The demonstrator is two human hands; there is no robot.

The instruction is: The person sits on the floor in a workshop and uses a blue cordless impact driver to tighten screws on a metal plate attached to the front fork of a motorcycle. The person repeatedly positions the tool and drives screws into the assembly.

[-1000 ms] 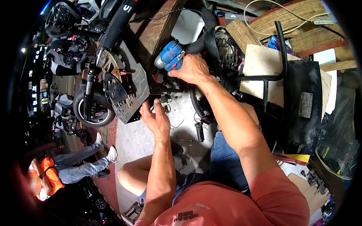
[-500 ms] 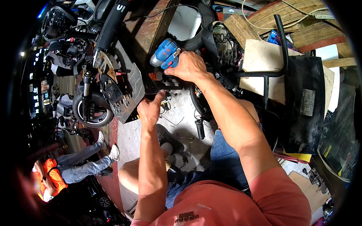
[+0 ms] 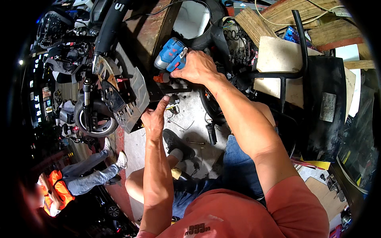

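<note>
My right hand (image 3: pixel 197 67) is closed around the handle of a blue cordless drill driver (image 3: pixel 171 50). Its rounded grey front end points left, beside a scooter's footboard. Below the tool sits a small orange lamp or reflector (image 3: pixel 160 78), close to my right fingertips. A black bracket (image 3: pixel 158 94) runs past it. My left hand (image 3: pixel 154 119) grips the black bracket's lower end, thumb on top; its other fingers are mostly hidden beneath. Next to that hand is the grey ridged footboard (image 3: pixel 137 93) of the scooter. The driver's tip and whatever it touches are hidden.
A black handlebar grip (image 3: pixel 211 134) lies near my knee. At right stand a black tubular frame (image 3: pixel 282 74) and a dark panel (image 3: pixel 326 107), with wooden boards (image 3: pixel 254 25) behind. Left are a scooter wheel (image 3: pixel 95 117) and a person in an orange vest (image 3: pixel 61 188).
Both hands keep their holds, and the driver shifts slightly left and up in the picture. More of my dark shoe shows beside my left forearm.
</note>
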